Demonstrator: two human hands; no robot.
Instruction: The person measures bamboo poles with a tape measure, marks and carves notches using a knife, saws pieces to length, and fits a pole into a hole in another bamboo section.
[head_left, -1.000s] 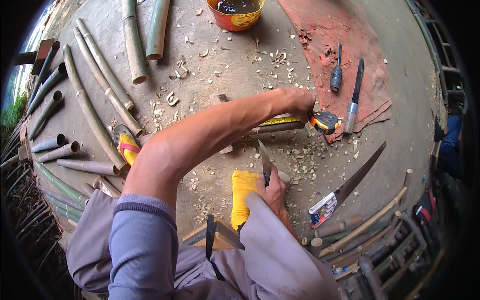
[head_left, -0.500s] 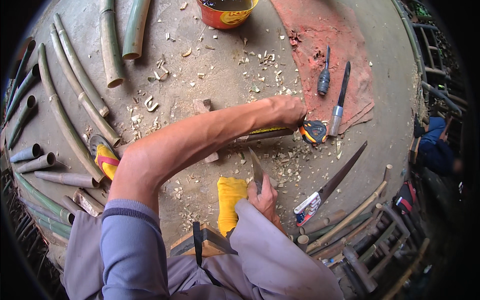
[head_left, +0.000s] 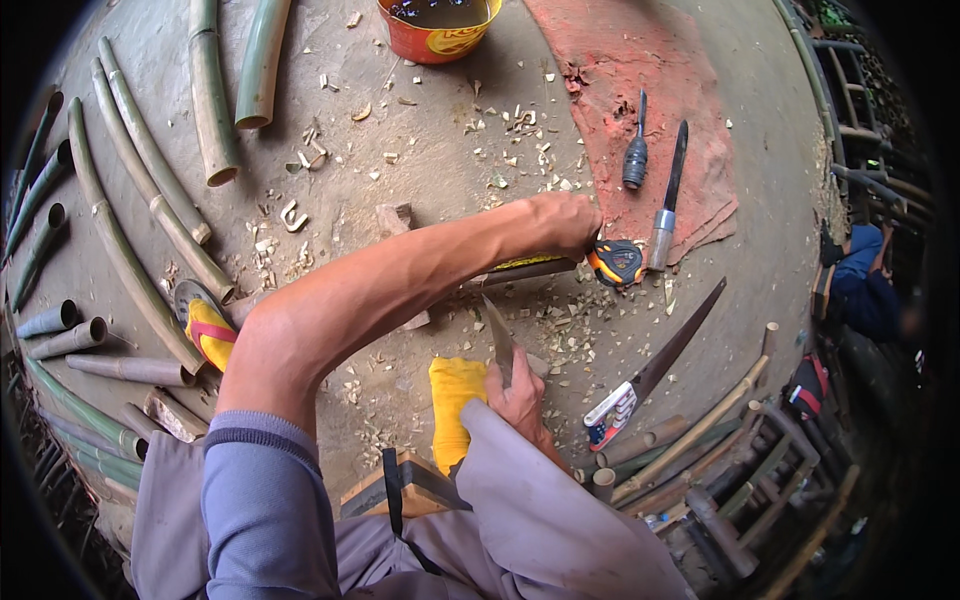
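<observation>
Cut bamboo poles (head_left: pixel 210 110) lying well left of left hand's (head_left: pixel 568 222) fingers. Bamboo piece (head_left: pixel 540 270) ending near those fingers, yellow tape blade (head_left: pixel 525 262) running along it: measuring seemingly under way, remaining work not showing. Right hand (head_left: pixel 520 393) holding knife (head_left: pixel 500 335), fingers wrapping closely. Left fingers curling, hold hidden, cannot tell. Tape measure (head_left: pixel 617 262) resting just right. Since earlier frame: view shifting slightly, hands keeping poses.

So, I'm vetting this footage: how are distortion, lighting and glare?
Head view: black rim, and bamboo poles at left look bowed, likely lens distortion; head view: soft light, darker toward the right edge; head view: small bright reflections on liquid in the red tub.
</observation>
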